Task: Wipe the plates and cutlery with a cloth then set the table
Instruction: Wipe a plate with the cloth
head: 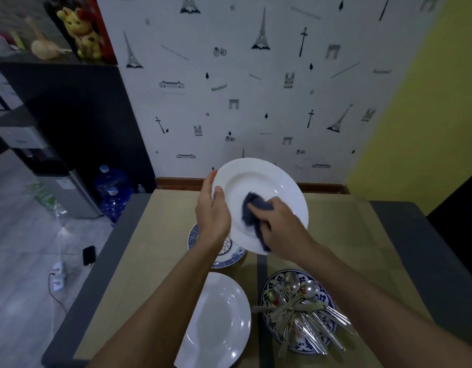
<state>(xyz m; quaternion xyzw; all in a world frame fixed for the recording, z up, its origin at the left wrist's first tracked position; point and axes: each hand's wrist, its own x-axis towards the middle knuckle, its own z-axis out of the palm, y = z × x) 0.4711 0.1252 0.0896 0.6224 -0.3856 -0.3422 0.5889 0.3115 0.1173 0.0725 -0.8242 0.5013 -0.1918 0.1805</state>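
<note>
- Plate (218, 322), white, nearest, flat on the table (160, 235) beside the left forearm. Whether it is wiped cannot be told.
- Patterned plate (266, 296), just right of it, bearing the cutlery (304, 312): spoons and forks in a loose heap, apparently not yet sorted or laid.
- Blue plate (234, 254), farther in, flat on the table, partly hidden under the left wrist.
- Left hand (213, 211): grips the left rim of the held plate (256, 181), thumb on its face, fingers behind it. Plate is lifted clear of the table and tilted toward the person.
- Right hand (277, 219): fingers curled round the cloth (253, 211), pressing it against the held plate's lower well.
- Cloth: dark blue, bunched, touching the held plate only.
- Progress, judged: early. Plate-wiping is in hand, with one plate under the cloth. The cutlery, and possibly other plates, likely remain, and no place setting is laid.
- Beyond: papered wall (256, 102); water bottles (115, 200) on the floor, left.
</note>
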